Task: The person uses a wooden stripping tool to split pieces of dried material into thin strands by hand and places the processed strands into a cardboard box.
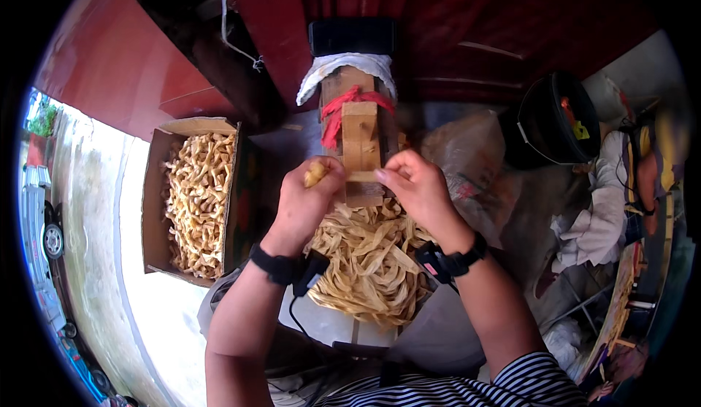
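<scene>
A pale yellow flat strip (363, 177) is stretched level between my hands, in front of an upright wooden block (360, 133). My left hand (310, 195) is closed on its left end, and a knotted yellowish piece (315, 174) pokes out between the thumb and fingers. Thumb and forefinger of my right hand (420, 192) pinch the other end. Below them, over my lap, lies a heap of long, limp strips (372, 268) of the same colour. The material looks like dried bean curd skin, though I cannot be sure.
A cardboard box (155, 210) full of short knotted pieces stands at the left. Red cloth (339, 115) is tied round the wooden stand, with a white cloth (347, 62) and a black phone-like slab (352, 37) behind. A black bucket (544, 129) and clear plastic bag (467, 148) sit right.
</scene>
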A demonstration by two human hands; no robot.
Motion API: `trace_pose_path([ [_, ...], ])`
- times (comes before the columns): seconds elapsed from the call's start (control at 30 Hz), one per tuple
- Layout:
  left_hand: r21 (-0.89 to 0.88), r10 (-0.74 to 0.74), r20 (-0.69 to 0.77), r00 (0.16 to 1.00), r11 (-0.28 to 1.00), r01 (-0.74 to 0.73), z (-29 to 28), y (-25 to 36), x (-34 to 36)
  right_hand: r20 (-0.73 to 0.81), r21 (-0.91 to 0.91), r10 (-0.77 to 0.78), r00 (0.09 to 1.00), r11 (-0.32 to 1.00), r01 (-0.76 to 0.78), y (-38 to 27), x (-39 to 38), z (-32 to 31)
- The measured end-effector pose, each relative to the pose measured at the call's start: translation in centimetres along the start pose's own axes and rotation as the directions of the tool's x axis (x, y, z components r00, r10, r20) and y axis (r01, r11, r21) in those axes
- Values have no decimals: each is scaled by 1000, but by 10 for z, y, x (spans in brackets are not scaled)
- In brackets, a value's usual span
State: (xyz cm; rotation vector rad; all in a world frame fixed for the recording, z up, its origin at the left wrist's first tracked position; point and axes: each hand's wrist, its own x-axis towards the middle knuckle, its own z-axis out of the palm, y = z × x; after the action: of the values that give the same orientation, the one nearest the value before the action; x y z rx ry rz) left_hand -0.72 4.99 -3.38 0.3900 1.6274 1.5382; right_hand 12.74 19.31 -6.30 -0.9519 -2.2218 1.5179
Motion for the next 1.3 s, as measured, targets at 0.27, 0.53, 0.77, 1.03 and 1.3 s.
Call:
trace_pose_path([
  [0.27,108,62,-285,957,994,-32,-16,-5,21,-297,62,-212,931,969,240,1,8,4],
  [0.53,77,266,-166,950,963,-257,-10,42,-39,-159,19,-779,607,612,791,-130,-62,-33],
  [0.77,-159,-99,73,992,981,110,-4,-5,-70,73,-127,-734,675,664,737,-64,-66,14],
  [1.03,182,-152,500,852,981,68,-10,-7,-87,118,331,-740,662,658,676,-75,-65,-5],
  [1.3,311,230,376,898,881,-356,-2,37,-84,499,391,-108,860,914,-112,-60,-55,-1],
])
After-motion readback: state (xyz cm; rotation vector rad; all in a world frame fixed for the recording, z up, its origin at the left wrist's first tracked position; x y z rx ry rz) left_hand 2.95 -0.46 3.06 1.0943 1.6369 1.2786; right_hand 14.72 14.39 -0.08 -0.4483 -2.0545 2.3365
